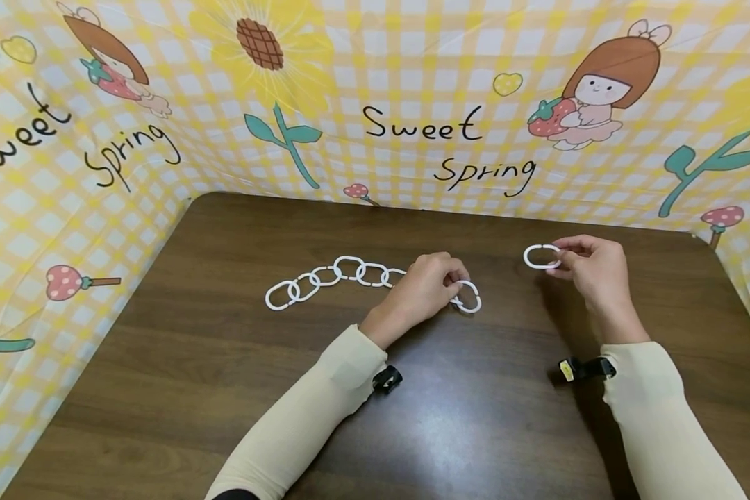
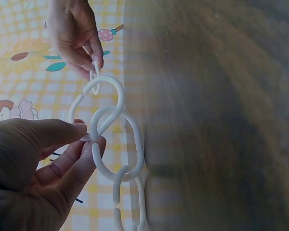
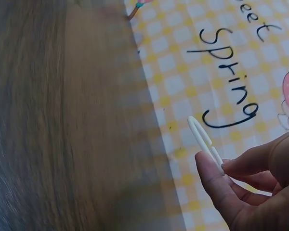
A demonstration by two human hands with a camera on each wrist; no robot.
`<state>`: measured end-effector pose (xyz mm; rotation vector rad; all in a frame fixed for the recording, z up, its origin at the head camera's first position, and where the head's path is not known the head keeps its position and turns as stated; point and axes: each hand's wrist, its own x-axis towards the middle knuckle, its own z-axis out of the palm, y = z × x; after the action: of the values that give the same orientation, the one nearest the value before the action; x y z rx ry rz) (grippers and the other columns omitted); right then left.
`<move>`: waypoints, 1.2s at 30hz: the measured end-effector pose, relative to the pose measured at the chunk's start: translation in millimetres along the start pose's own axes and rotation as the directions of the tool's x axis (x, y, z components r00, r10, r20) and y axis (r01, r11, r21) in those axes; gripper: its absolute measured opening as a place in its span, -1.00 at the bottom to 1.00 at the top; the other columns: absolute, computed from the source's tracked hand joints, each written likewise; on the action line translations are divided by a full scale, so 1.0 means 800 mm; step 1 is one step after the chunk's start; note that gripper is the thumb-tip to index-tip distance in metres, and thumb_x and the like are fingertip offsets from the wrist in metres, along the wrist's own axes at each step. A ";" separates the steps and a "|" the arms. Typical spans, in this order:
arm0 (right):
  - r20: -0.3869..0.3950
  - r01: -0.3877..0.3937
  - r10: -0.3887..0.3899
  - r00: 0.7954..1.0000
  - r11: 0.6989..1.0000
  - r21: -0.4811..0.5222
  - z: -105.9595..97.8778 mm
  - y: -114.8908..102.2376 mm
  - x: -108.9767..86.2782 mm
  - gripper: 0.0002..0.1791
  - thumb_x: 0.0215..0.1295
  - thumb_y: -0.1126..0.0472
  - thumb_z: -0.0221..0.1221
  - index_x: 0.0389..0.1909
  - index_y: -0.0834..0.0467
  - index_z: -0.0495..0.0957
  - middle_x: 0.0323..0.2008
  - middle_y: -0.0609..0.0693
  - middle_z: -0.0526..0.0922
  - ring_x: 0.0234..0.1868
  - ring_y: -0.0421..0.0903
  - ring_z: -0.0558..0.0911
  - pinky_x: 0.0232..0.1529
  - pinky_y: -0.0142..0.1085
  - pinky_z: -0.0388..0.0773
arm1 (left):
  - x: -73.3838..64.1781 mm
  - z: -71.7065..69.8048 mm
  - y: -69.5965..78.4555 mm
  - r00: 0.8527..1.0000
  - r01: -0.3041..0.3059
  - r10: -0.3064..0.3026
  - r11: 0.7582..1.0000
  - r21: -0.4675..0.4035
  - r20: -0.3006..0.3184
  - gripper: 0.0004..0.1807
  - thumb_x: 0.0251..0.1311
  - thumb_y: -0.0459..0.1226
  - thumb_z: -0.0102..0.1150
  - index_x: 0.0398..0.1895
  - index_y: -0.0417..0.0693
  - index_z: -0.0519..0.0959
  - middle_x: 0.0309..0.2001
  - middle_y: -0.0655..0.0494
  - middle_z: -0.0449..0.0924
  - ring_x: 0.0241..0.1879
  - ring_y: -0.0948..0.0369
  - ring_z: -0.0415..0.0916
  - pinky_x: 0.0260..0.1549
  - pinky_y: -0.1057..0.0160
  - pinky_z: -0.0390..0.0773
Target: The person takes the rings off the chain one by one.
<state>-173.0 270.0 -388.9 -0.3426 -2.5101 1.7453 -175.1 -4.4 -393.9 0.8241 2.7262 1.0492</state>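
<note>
A chain of several white oval plastic links (image 1: 280, 296) curves across the brown table, its right part hidden behind my left hand (image 1: 426, 283). Thumb and fingers of that hand pinch the link at the chain's right end (image 1: 471, 297). In the left wrist view this end link (image 2: 119, 91) shows a gap in its side and passes through the neighbouring link (image 2: 140, 149). My right hand (image 1: 600, 267) holds a separate white link (image 1: 533, 257) by one end between thumb and fingers, apart from the chain. The right wrist view shows this single link (image 3: 200, 132) nearly edge-on, with a small gap.
The dark wooden table (image 1: 181, 389) ends at the back against a yellow checked cloth (image 1: 400, 62) printed with flowers, figures and lettering. More of this cloth rises along the left and right sides. Black straps with small devices (image 1: 387, 379) sit at both wrists.
</note>
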 end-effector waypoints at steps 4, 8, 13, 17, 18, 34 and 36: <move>-0.012 -0.025 0.025 1.000 1.000 -0.001 -0.004 0.006 0.010 -0.70 0.48 0.46 0.11 0.14 0.54 0.51 -0.44 -0.31 0.57 -0.44 -0.42 0.66 -0.28 -0.47 0.72 | 0.000 0.000 0.001 1.000 0.002 -0.002 1.000 -0.011 0.006 -0.89 0.39 -0.38 0.29 -0.14 -0.13 0.78 -0.22 0.06 0.69 -0.21 0.22 0.63 -0.21 0.43 0.57; -0.024 -0.056 0.057 0.998 0.998 0.024 -0.010 0.009 0.018 -0.74 0.47 0.47 0.12 0.10 0.50 0.52 -0.45 -0.28 0.59 -0.45 -0.41 0.67 -0.29 -0.47 0.71 | 0.001 0.000 0.001 1.000 -0.003 0.003 1.000 -0.014 0.008 -0.89 0.39 -0.37 0.30 -0.13 -0.13 0.78 -0.22 0.05 0.70 -0.21 0.21 0.63 -0.21 0.41 0.56; -0.035 -0.085 0.089 0.995 0.989 0.121 -0.019 0.009 0.028 -0.86 0.43 0.52 0.12 -0.08 0.40 0.58 -0.47 -0.21 0.61 -0.47 -0.36 0.69 -0.33 -0.46 0.71 | 0.000 0.000 0.000 1.000 -0.005 0.005 1.000 -0.015 -0.003 -0.90 0.38 -0.37 0.31 -0.14 -0.13 0.78 -0.24 0.06 0.69 -0.23 0.23 0.62 -0.23 0.42 0.55; -0.047 -0.099 0.109 0.993 0.981 0.167 -0.025 0.010 0.036 -0.84 0.41 0.55 0.10 -0.18 0.32 0.62 -0.47 -0.19 0.62 -0.48 -0.33 0.70 -0.36 -0.45 0.71 | 0.000 0.000 -0.001 1.000 -0.009 0.009 1.000 -0.017 -0.009 -0.90 0.38 -0.37 0.31 -0.15 -0.14 0.78 -0.24 0.05 0.69 -0.24 0.22 0.62 -0.24 0.41 0.55; -0.049 -0.102 0.111 0.993 0.981 0.168 -0.026 0.010 0.038 -0.84 0.41 0.56 0.10 -0.18 0.32 0.62 -0.46 -0.19 0.62 -0.48 -0.32 0.70 -0.36 -0.45 0.71 | 0.000 0.000 -0.001 1.000 -0.010 0.010 1.000 -0.016 -0.010 -0.90 0.38 -0.37 0.31 -0.15 -0.14 0.78 -0.24 0.05 0.69 -0.24 0.22 0.62 -0.24 0.41 0.55; -0.028 -0.133 0.137 0.990 0.984 0.114 -0.034 0.024 0.061 -0.81 0.42 0.55 0.09 -0.22 0.27 0.63 -0.45 -0.26 0.61 -0.49 -0.36 0.71 -0.34 -0.44 0.72 | 0.002 0.000 0.000 1.000 0.006 -0.006 1.000 -0.008 -0.003 -0.90 0.40 -0.33 0.31 -0.16 -0.12 0.78 -0.25 0.08 0.68 -0.26 0.26 0.59 -0.26 0.45 0.52; -0.026 -0.141 0.144 0.989 0.986 0.092 -0.034 0.027 0.063 -0.83 0.43 0.54 0.10 -0.19 0.28 0.63 -0.45 -0.27 0.61 -0.50 -0.37 0.71 -0.33 -0.44 0.72 | 0.002 0.000 0.001 1.000 0.012 -0.012 1.000 -0.007 -0.002 -0.90 0.40 -0.33 0.30 -0.16 -0.11 0.78 -0.25 0.09 0.67 -0.26 0.26 0.58 -0.26 0.45 0.52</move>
<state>-214.1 313.2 -402.9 -0.5519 -2.4304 1.8795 -175.8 -3.3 -393.8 0.8055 2.7237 1.0576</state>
